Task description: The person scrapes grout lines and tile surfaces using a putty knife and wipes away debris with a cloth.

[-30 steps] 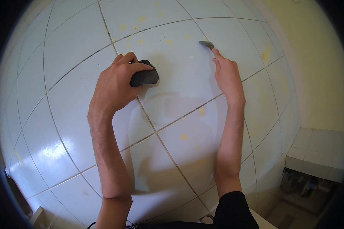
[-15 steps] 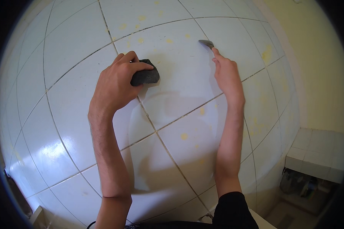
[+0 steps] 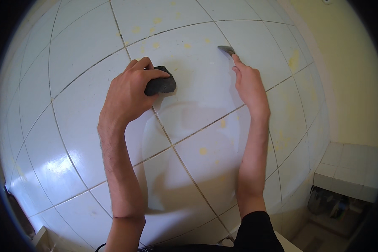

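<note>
My left hand (image 3: 132, 90) is closed around a dark grey, rough-edged sponge or pad (image 3: 161, 81), which rests against a white tiled surface (image 3: 201, 164). To the right, my right hand (image 3: 250, 86) grips a small metal scraper (image 3: 227, 50) with its curved blade pointing up and left at the tiles. The scraper's handle is mostly hidden in my fingers. Yellow spots (image 3: 187, 45) dot the tiles between and above both hands.
A larger yellow smear (image 3: 294, 60) marks the tiles right of my right hand. Farther right is a cream wall (image 3: 348, 75). A tiled ledge (image 3: 344, 168) juts out at lower right, with a dark recess holding unclear items beneath it.
The scraper blade and my right hand have shifted very slightly down. My left hand and the dark pad have barely moved.
</note>
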`<state>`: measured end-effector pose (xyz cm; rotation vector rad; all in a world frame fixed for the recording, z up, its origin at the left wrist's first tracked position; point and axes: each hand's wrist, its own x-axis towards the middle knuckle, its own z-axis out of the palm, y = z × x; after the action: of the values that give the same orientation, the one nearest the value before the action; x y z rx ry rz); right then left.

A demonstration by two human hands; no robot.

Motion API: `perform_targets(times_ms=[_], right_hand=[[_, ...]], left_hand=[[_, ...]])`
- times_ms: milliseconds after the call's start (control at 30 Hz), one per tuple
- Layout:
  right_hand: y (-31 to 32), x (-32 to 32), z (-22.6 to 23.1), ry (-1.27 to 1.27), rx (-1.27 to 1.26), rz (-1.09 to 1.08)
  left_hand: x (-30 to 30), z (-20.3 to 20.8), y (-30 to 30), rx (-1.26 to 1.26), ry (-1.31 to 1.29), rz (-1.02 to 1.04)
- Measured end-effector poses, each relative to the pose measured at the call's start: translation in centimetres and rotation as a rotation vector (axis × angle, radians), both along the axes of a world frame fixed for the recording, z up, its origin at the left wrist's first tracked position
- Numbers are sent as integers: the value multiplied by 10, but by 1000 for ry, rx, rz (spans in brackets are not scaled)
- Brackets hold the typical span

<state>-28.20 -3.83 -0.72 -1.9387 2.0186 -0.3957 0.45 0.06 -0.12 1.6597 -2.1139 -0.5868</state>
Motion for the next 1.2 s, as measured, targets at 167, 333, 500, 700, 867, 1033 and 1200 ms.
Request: perform_targets(times_ms=[167, 333, 500, 700, 867, 1033, 1200], right_hand=[[1, 21, -1, 10, -9, 137], [2, 23, -4, -23, -18, 133], [2, 30, -4, -44, -7, 128], [2, 31, -10, -55, -21, 137], [3, 36, -2, -14, 14, 132], [2, 35, -2, 6, 31, 124], [5, 36, 0, 11, 21, 121]], left_hand=[[0, -2, -1, -8, -4, -2], [0, 1, -1, -1, 10, 0], [1, 1, 0, 15, 3, 15], [0, 1, 0, 8, -3, 4], [2, -1, 0, 12, 7, 11], [1, -1, 0, 7, 13, 1], [0, -1, 0, 5, 9, -4]])
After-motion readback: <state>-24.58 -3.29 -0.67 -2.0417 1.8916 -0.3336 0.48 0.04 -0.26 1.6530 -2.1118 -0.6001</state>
